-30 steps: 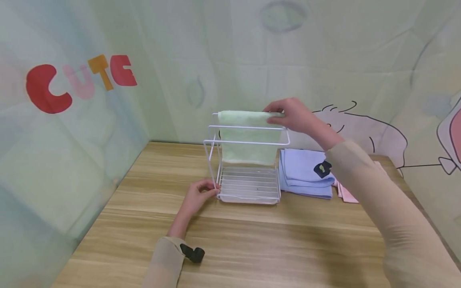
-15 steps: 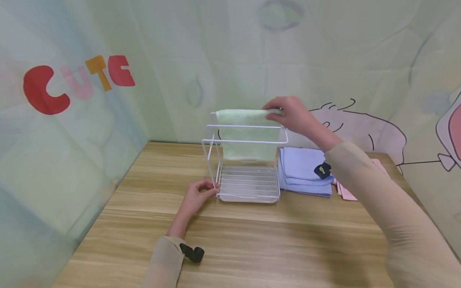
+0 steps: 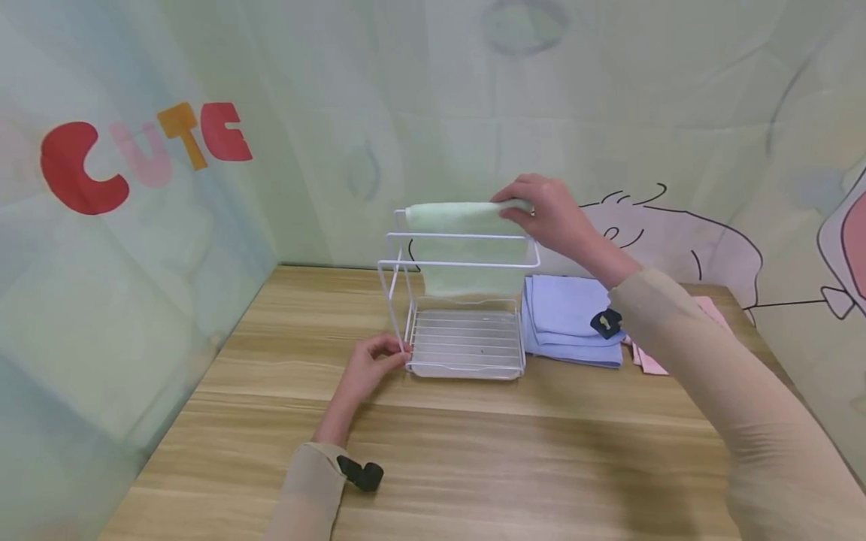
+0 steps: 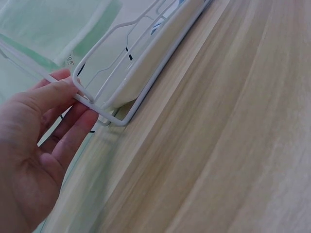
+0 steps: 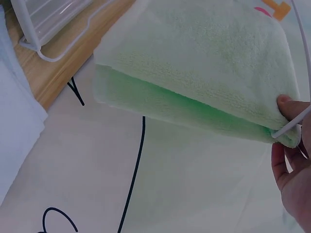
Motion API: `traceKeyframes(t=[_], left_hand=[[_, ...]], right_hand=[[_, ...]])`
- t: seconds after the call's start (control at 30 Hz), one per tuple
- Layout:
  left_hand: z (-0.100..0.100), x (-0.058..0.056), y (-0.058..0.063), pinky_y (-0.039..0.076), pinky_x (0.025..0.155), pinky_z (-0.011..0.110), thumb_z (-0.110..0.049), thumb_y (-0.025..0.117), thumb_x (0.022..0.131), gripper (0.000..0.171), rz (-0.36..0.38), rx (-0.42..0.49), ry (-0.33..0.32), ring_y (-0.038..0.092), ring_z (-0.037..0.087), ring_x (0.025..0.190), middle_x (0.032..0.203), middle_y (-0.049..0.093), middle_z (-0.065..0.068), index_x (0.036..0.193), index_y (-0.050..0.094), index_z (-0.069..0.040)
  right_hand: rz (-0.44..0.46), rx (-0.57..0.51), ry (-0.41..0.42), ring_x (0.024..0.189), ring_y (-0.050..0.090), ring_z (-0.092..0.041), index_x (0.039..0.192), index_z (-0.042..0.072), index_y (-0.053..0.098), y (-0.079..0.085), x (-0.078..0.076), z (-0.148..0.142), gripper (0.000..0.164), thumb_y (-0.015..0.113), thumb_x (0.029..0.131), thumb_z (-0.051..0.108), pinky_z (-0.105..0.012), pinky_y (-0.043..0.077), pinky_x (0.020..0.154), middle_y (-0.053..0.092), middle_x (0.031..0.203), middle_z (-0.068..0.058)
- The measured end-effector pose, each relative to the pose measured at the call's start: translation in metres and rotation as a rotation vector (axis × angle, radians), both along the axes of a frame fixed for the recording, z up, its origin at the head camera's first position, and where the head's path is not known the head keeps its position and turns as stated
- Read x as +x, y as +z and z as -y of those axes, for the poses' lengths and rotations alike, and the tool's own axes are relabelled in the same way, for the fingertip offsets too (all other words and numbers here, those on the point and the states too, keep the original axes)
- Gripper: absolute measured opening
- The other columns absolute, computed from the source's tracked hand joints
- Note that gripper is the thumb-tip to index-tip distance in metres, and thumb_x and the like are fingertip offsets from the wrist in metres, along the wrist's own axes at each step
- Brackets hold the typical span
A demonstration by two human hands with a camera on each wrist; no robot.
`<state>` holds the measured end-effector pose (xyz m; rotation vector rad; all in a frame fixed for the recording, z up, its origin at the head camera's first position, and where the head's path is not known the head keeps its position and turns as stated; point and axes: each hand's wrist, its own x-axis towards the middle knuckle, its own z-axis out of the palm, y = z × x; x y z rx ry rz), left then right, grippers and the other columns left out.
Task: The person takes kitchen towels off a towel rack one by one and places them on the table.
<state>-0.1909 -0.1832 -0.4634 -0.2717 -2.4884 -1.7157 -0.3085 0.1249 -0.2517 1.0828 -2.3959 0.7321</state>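
Note:
A white wire rack (image 3: 460,264) with a drip tray (image 3: 433,371) in its base stands on the table. A pale green towel (image 3: 467,252) hangs folded over its rearmost top rail. My right hand (image 3: 555,214) pinches the towel at its upper right end. In the right wrist view, thumb and fingers of the right hand (image 5: 297,182) hold the two layers of the towel (image 5: 194,58) around the rail. Low at the front left corner, my left hand (image 3: 365,368) grips the rack. The left wrist view shows the thumb and fingers of the left hand (image 4: 36,126) around the wire.
Right of the rack lies a folded blue towel (image 3: 568,308), with a pink cloth (image 3: 651,362) partly hidden behind the right forearm. The wooden table (image 3: 473,458) meets a printed curtain (image 3: 325,150) at the back and left.
My right hand has risen slightly. The lower edge of the green towel's hanging part has moved up, baring more of the rack's rear base wire. The left hand keeps its grip on the rack.

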Motion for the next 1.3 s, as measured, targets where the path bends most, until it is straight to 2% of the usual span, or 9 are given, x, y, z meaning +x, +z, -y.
traceKeyframes(t=[0.3, 0.37, 0.53, 0.57, 0.93, 1.3], left_hand=[[-0.002, 0.001, -0.001, 0.050, 0.083, 0.020, -0.006, 0.074, 0.086, 0.016, 0.017, 0.023, -0.005, 0.061, 0.003, 0.082, 0.097, 0.073, 0.021, 0.100, 0.071, 0.001], [-0.003, 0.003, 0.003, 0.050, 0.083, 0.021, -0.006, 0.074, 0.086, 0.016, 0.023, 0.023, -0.008, 0.061, 0.003, 0.082, 0.097, 0.072, 0.022, 0.100, 0.070, 0.001], [-0.003, 0.002, 0.001, 0.052, 0.082, 0.020, -0.005, 0.074, 0.085, 0.017, 0.029, 0.025, -0.010, 0.062, 0.003, 0.081, 0.097, 0.072, 0.022, 0.100, 0.070, 0.002], [-0.002, -0.001, -0.004, 0.052, 0.081, 0.018, -0.006, 0.074, 0.085, 0.017, 0.022, 0.027, -0.009, 0.062, 0.003, 0.081, 0.097, 0.073, 0.022, 0.100, 0.070, 0.001], [-0.005, -0.002, -0.004, 0.053, 0.080, 0.017, -0.006, 0.074, 0.085, 0.017, 0.028, 0.037, -0.007, 0.062, 0.003, 0.081, 0.097, 0.072, 0.022, 0.100, 0.071, 0.001], [-0.006, -0.004, -0.006, 0.055, 0.076, 0.016, -0.003, 0.074, 0.084, 0.016, 0.026, 0.050, -0.008, 0.062, 0.003, 0.079, 0.096, 0.072, 0.023, 0.099, 0.070, 0.003]], right_hand=[[0.042, 0.009, -0.004, 0.101, 0.065, -0.026, 0.112, 0.006, 0.072, 0.002, 0.001, -0.003, 0.022, 0.071, 0.089, 0.005, -0.042, 0.054, 0.092, 0.073, 0.106, -0.012], [0.043, 0.007, -0.002, 0.101, 0.066, -0.027, 0.112, 0.006, 0.072, 0.002, 0.001, -0.003, 0.022, 0.071, 0.089, 0.005, -0.042, 0.054, 0.092, 0.073, 0.106, -0.012], [0.043, -0.002, 0.003, 0.103, 0.066, -0.028, 0.112, 0.005, 0.072, 0.006, -0.002, -0.003, 0.022, 0.069, 0.090, 0.003, -0.044, 0.053, 0.094, 0.073, 0.107, -0.013], [0.042, -0.002, 0.001, 0.103, 0.065, -0.028, 0.112, 0.005, 0.072, 0.008, -0.003, -0.003, 0.022, 0.069, 0.090, 0.003, -0.044, 0.053, 0.094, 0.073, 0.107, -0.013], [0.006, 0.027, -0.039, 0.095, 0.062, -0.027, 0.113, 0.007, 0.072, 0.039, -0.001, -0.003, 0.022, 0.066, 0.092, 0.003, -0.035, 0.047, 0.074, 0.071, 0.107, -0.013], [-0.081, 0.020, -0.057, 0.079, 0.054, -0.019, 0.113, 0.007, 0.072, 0.084, 0.000, 0.000, 0.020, 0.066, 0.094, 0.006, -0.021, 0.038, 0.066, 0.071, 0.107, -0.013]])
